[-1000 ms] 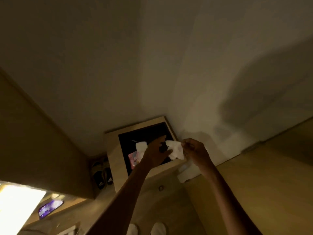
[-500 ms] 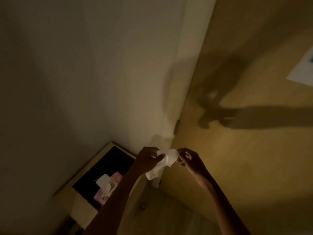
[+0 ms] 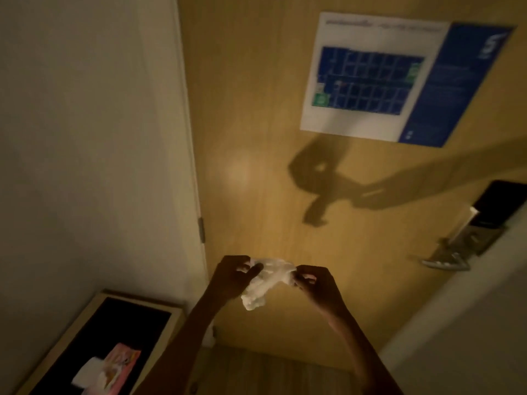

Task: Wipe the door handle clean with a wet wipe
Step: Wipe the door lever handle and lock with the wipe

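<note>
White, damp-looking and crumpled, the soft wet wipe (image 3: pixel 268 276) hangs between both hands before the tan wooden door (image 3: pixel 256 172). The left hand (image 3: pixel 235 276) and the right hand (image 3: pixel 315 283) each pinch an edge, apparently spreading it. Wiping looks not yet begun: the brushed-metal lever door handle (image 3: pixel 446 262) sits untouched, well apart to the right. The pink wipe packet (image 3: pixel 118 366) lies on the dark-topped cabinet (image 3: pixel 71 337).

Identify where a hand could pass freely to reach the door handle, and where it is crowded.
Free: bare door between hinge and door handle, below the poster. Crowded: lock plate directly above the handle.
</note>
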### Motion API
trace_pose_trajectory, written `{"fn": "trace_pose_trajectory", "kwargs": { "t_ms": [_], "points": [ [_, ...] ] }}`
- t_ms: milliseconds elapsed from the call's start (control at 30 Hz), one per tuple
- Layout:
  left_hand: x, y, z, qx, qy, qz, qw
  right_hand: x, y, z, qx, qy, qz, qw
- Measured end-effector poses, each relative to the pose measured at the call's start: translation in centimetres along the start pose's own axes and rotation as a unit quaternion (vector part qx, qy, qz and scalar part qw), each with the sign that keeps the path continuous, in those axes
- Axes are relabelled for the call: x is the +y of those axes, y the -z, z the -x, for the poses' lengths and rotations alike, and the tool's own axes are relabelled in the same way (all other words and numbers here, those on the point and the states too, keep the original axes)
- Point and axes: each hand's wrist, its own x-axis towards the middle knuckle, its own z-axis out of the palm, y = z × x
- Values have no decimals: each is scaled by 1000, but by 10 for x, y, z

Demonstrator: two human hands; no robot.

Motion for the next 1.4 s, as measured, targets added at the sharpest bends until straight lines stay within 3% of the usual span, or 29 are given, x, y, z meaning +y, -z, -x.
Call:
{"fn": "trace_pose_trajectory", "kwargs": {
  "t_ms": [133,300,467,733,833,1067,1400],
  "points": [
    [42,-51,2,-8,-17,24,1000,21,66,15,46,2,-12,999],
    [93,-125,11,-55,-19,103,993,46,141,41,70,-72,-84,991],
    [140,-196,28,-73,-1,170,983,68,198,70,96,-126,-261,952],
    [165,-249,57,-46,37,177,982,106,248,108,-9,-132,-402,906],
    [168,-253,63,-43,48,176,982,112,258,118,-30,-134,-372,918],
    [166,-255,70,-33,88,129,987,116,270,135,14,-171,-273,946],
    [156,-261,62,-155,141,80,975,123,279,130,33,-170,-218,960]
  ]
}}
